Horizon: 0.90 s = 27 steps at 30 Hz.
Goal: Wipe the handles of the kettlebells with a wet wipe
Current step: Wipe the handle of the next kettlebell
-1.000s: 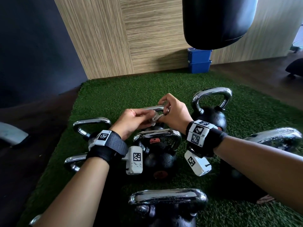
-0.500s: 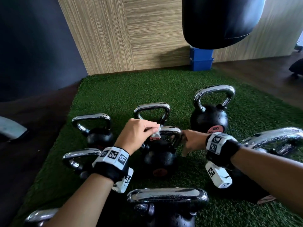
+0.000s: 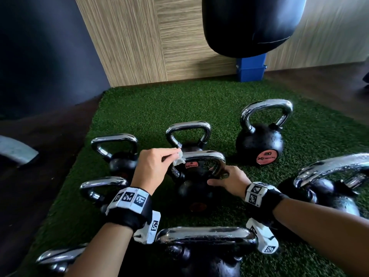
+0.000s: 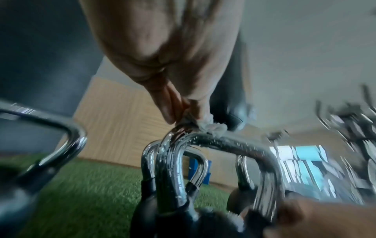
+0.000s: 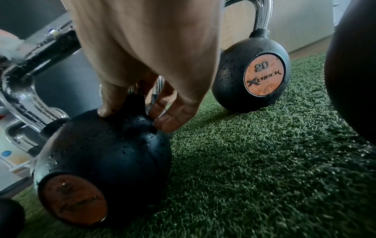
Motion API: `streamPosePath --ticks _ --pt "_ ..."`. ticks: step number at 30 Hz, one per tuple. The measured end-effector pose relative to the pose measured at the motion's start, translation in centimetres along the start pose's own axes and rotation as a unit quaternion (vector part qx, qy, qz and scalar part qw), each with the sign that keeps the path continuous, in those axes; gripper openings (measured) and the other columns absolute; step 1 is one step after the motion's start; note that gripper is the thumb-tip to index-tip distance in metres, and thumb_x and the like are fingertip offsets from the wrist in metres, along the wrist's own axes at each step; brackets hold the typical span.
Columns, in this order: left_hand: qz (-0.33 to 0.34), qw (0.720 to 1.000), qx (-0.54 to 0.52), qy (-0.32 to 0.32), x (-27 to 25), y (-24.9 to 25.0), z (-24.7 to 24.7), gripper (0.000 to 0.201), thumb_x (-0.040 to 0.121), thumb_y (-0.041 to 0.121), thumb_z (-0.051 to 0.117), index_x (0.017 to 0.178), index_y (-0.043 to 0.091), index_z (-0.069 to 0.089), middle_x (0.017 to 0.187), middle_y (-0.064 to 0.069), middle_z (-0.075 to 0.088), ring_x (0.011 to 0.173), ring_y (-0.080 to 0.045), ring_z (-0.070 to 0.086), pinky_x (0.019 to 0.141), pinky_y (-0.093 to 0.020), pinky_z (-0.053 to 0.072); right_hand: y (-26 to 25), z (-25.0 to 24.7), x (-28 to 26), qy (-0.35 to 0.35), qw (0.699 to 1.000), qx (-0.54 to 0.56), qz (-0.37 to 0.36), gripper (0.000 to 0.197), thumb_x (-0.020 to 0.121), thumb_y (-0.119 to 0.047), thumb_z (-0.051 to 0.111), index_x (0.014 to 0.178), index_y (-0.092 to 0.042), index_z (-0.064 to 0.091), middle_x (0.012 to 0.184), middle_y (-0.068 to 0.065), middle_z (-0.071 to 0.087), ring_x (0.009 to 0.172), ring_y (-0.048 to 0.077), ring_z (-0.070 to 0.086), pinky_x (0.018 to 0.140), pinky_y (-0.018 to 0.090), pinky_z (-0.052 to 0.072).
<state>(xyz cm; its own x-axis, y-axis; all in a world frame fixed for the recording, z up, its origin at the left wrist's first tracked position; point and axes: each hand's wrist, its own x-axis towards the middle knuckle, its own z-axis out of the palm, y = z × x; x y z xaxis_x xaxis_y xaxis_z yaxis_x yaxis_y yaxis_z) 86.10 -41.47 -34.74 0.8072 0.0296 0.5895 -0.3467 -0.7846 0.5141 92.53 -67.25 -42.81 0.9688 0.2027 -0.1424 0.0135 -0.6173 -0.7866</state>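
Several black kettlebells with chrome handles stand on green turf (image 3: pixel 159 108). My left hand (image 3: pixel 173 156) pinches a small white wet wipe (image 3: pixel 178 159) against the left end of the middle kettlebell's handle (image 3: pixel 201 155). The left wrist view shows the wipe (image 4: pixel 211 127) bunched on the wet handle's corner (image 4: pixel 179 145) under my left hand (image 4: pixel 183 119). My right hand (image 3: pixel 221 176) grips the right foot of that handle. In the right wrist view its thumb and fingers (image 5: pixel 171 116) straddle the post on the middle kettlebell's ball (image 5: pixel 105 153).
Another kettlebell's handle (image 3: pixel 187 128) stands just behind, one marked 20 (image 3: pixel 259 144) at back right. Others sit left (image 3: pixel 113 140), right (image 3: pixel 329 168) and near me (image 3: pixel 205 236). A black punching bag (image 3: pixel 253 25) hangs over a blue box (image 3: pixel 251 68).
Both hands came back from the farther kettlebell's handle to the nearer middle one. The left hand brought the wipe onto its handle and the right hand dropped to grip its right foot.
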Motion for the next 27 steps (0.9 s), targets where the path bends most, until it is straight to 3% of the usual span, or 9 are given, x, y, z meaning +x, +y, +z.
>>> streamPosePath --ticks 2,5,7,9,12,14,19,24,27 --pt "-0.083 0.995 -0.044 0.02 -0.5 -1.7 -0.1 0.014 0.09 0.022 0.077 0.103 0.024 0.083 0.101 0.016 0.078 0.093 0.015 0.068 0.083 -0.002 0.048 0.1 0.1 0.1 0.009 1.0 0.0 0.009 0.032 0.061 -0.054 0.089 0.082 -0.041 0.068 0.076 -0.02 0.064 0.073 -0.008 0.054 0.059 0.01 0.038" --pt "-0.21 0.954 -0.212 -0.018 -0.8 -3.2 0.1 0.016 0.094 0.013 0.073 0.105 0.021 0.081 0.102 0.005 0.08 0.1 -0.013 0.076 0.087 -0.027 0.06 0.2 0.1 0.2 0.01 1.0 -0.006 0.014 0.038 0.061 -0.054 0.089 0.089 -0.035 0.073 0.082 -0.015 0.068 0.079 0.005 0.061 0.066 0.021 0.043" --pt "-0.214 0.947 -0.237 -0.023 -0.8 -3.6 0.2 0.017 0.094 0.01 0.072 0.107 0.017 0.08 0.102 0.002 0.081 0.099 -0.017 0.076 0.087 -0.032 0.061 0.1 0.1 0.2 0.007 1.0 -0.007 0.016 0.042 0.061 -0.053 0.089 0.095 -0.033 0.075 0.089 -0.009 0.071 0.086 0.011 0.063 0.074 0.024 0.044" --pt "-0.224 0.939 -0.259 -0.022 -1.1 -4.0 0.3 0.017 0.094 0.01 0.071 0.107 0.017 0.08 0.101 0.003 0.081 0.097 -0.012 0.076 0.082 -0.027 0.061 -0.1 0.0 0.2 0.002 1.0 -0.008 0.015 0.043 0.062 -0.053 0.089 0.097 -0.031 0.075 0.093 -0.006 0.072 0.09 0.014 0.065 0.077 0.024 0.045" --pt "-0.285 0.899 -0.331 -0.016 -2.0 -4.8 0.9 0.017 0.096 0.005 0.066 0.109 0.012 0.076 0.091 0.007 0.081 0.085 -0.004 0.074 0.073 -0.017 0.059 -0.2 0.0 0.2 -0.004 1.0 -0.006 0.01 0.046 0.063 -0.051 0.089 0.1 -0.028 0.076 0.099 -0.004 0.074 0.095 0.015 0.066 0.082 0.026 0.048" --pt "-0.313 0.879 -0.358 -0.014 -2.2 -5.2 1.1 0.018 0.097 0.002 0.064 0.11 0.008 0.075 0.088 0.007 0.081 0.081 -0.005 0.074 0.071 -0.015 0.059 -0.3 -0.1 0.1 -0.004 1.0 -0.008 0.008 0.046 0.063 -0.051 0.089 0.1 -0.026 0.076 0.1 -0.004 0.074 0.097 0.015 0.066 0.085 0.027 0.049" --pt "-0.293 0.882 -0.37 0.006 -3.3 -6.0 1.9 0.02 0.096 -0.001 0.064 0.108 0.011 0.075 0.094 0.004 0.081 0.086 -0.006 0.075 0.074 -0.018 0.06 -0.3 -0.3 0.0 -0.012 1.0 -0.013 0.004 0.047 0.063 -0.053 0.088 0.101 -0.027 0.076 0.102 -0.005 0.075 0.099 0.015 0.067 0.09 0.03 0.051" --pt "-0.347 0.859 -0.376 0.016 -4.7 -6.4 3.8 0.024 0.096 -0.006 0.063 0.102 0.012 0.077 0.086 0.001 0.081 0.082 -0.009 0.076 0.071 -0.019 0.06 -0.4 -0.4 0.1 -0.016 1.0 -0.014 -0.008 0.049 0.061 -0.052 0.09 0.101 -0.027 0.076 0.101 -0.005 0.076 0.101 0.014 0.069 0.098 0.036 0.051" --pt "-0.375 0.853 -0.363 -0.008 -5.1 -6.4 4.6 0.02 0.094 -0.011 0.062 0.108 -0.003 0.074 0.081 -0.004 0.078 0.075 -0.013 0.076 0.066 -0.021 0.061 -0.5 -0.5 0.2 -0.022 1.0 -0.019 -0.012 0.049 0.061 -0.05 0.09 0.101 -0.026 0.075 0.101 -0.005 0.075 0.101 0.015 0.068 0.099 0.037 0.051"
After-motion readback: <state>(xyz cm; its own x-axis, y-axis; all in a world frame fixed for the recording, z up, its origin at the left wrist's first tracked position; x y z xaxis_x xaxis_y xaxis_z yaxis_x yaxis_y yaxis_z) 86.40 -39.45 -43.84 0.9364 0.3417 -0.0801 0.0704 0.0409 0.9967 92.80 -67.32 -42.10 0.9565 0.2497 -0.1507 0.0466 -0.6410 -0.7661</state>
